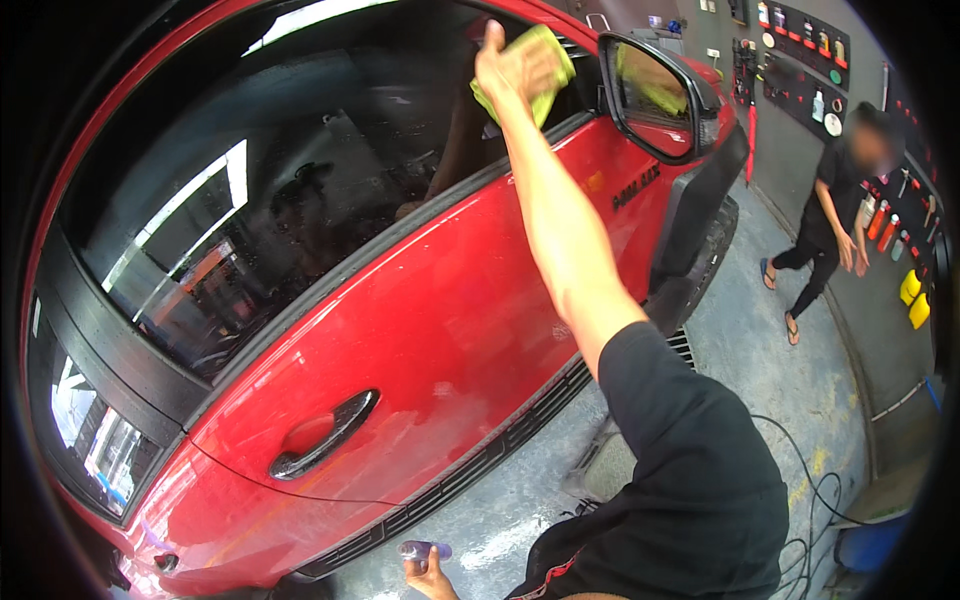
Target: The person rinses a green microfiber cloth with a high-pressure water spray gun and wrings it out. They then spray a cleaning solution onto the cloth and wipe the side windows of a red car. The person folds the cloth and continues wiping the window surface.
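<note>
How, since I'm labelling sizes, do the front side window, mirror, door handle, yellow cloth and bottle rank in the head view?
1. Front side window
2. Mirror
3. Door handle and yellow cloth: unsure; the right hand hides part of the cloth
4. Bottle

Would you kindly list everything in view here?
car: one, red, left and centre
side windows: at least two, dark, left
side mirror: one, black, upper right
door handle: at least one, black, lower left
cloth: one, yellow-green, upper centre
bottle: one, purplish, bottom
co-worker: one, dark clothes, right
jug-like containers: two, yellow, right
wall boards: several, black, right
cable: at least one, black, lower right
left hand: one, bare, bottom
right hand: one, bare, upper centre
</note>
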### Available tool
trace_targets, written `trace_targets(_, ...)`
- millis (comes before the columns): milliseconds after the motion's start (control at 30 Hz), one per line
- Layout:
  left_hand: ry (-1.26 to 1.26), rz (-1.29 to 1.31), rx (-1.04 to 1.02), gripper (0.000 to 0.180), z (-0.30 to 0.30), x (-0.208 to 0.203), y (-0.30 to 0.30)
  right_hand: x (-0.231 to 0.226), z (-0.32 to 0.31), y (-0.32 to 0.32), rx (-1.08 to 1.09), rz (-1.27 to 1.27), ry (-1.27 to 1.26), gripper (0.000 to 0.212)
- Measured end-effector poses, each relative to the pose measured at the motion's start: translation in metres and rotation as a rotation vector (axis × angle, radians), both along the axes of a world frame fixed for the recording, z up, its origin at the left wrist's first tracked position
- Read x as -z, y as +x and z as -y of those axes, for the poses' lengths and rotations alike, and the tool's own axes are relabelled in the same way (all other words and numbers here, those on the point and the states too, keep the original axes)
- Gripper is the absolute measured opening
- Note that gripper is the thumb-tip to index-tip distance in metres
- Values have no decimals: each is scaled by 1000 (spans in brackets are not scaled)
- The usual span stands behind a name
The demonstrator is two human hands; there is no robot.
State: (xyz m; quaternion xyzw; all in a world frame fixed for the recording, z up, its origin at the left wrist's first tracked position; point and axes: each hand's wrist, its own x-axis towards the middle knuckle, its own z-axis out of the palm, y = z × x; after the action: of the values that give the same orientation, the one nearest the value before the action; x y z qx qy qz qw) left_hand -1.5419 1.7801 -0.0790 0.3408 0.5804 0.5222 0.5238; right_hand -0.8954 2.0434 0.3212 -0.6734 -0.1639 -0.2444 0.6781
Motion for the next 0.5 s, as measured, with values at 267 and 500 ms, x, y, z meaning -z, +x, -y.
trace_targets(267,211,-587,96,27,21,33,-42,54,14,20,-80,268,-84,96)
trace_targets(500,82,-427,24,35,6,57,-51,45,-8,-306,-362,612,7,102)
